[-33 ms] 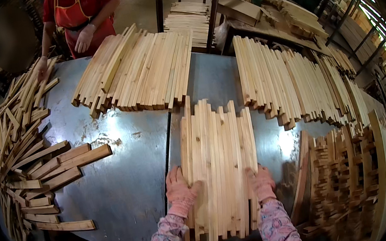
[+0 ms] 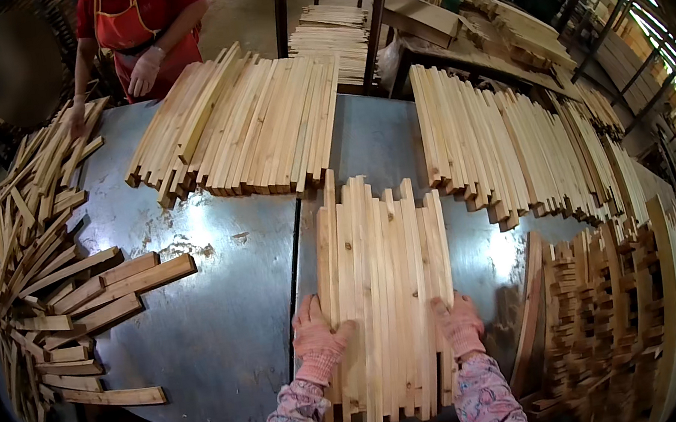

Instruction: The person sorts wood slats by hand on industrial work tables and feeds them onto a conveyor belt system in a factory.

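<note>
A bundle of pale wooden strips [image 2: 385, 291] lies side by side in front of me, with uneven ends and the near ends reaching past the table's front edge. My left hand [image 2: 318, 341], in a pinkish-orange glove, grips the bundle's left side with the thumb over the top. On the opposite side my right hand [image 2: 460, 325], gloved alike, is closed against the outer strips, thumb also on top. The fingers beneath the sides are partly hidden. Both forearms wear patterned pink sleeves.
The metal table [image 2: 223, 313] carries another row of strips [image 2: 256, 123] behind and one at the right [image 2: 502, 145]. Loose sticks [image 2: 64, 292] pile up at the left, where a co-worker in a red apron [image 2: 126, 25] reaches in. Stacked wood [image 2: 602, 303] stands right.
</note>
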Demonstrator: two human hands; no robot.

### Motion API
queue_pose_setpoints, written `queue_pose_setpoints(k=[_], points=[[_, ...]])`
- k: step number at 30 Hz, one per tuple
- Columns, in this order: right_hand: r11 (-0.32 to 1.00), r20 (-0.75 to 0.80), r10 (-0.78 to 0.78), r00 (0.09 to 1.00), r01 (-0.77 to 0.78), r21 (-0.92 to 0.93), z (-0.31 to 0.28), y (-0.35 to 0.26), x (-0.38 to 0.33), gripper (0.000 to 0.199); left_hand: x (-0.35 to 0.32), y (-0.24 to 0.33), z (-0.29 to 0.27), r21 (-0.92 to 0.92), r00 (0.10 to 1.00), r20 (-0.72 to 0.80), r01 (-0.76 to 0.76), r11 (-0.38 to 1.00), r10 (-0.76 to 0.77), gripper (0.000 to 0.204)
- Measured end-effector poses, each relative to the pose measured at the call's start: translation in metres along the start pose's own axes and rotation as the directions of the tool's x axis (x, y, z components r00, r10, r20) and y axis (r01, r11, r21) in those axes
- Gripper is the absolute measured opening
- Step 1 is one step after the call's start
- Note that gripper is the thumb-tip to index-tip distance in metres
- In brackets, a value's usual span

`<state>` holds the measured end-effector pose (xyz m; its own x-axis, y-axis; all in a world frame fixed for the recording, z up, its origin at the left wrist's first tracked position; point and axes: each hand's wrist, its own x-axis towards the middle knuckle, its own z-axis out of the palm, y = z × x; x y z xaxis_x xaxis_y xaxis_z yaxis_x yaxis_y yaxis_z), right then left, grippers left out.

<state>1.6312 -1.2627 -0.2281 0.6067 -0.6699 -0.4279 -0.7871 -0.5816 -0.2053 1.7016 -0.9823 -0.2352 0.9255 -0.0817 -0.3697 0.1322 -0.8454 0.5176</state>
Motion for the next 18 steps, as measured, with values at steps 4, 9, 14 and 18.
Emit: queue_pose_setpoints(k=[4,9,14,18], points=[[0.950,-0.046,-0.034,0.998,0.047,0.309,0.006,0.019,-0.004,0.055,-0.009,-0.018,0.025,-0.783,0.997,0.055,0.005,0.622,0.062,0.096],[0.754,-0.007,-0.113,0.994,0.090,0.650,0.021,0.080,-0.021,0.044,-0.046,-0.029,0.028,-0.825,0.935,0.353,0.292,0.484,0.037,0.103],[0.442,-0.107,-0.223,0.969,0.198,0.875,0.025,0.087,-0.048,0.045,-0.104,-0.020,0.004,-0.824,0.972,0.231,0.168,0.542,0.049,0.103],[0.505,-0.050,-0.480,0.876,0.322,0.801,-0.039,-0.002,-0.124,0.047,-0.135,-0.032,-0.024,-0.915,0.959,-0.231,-0.272,0.298,0.165,0.104]])
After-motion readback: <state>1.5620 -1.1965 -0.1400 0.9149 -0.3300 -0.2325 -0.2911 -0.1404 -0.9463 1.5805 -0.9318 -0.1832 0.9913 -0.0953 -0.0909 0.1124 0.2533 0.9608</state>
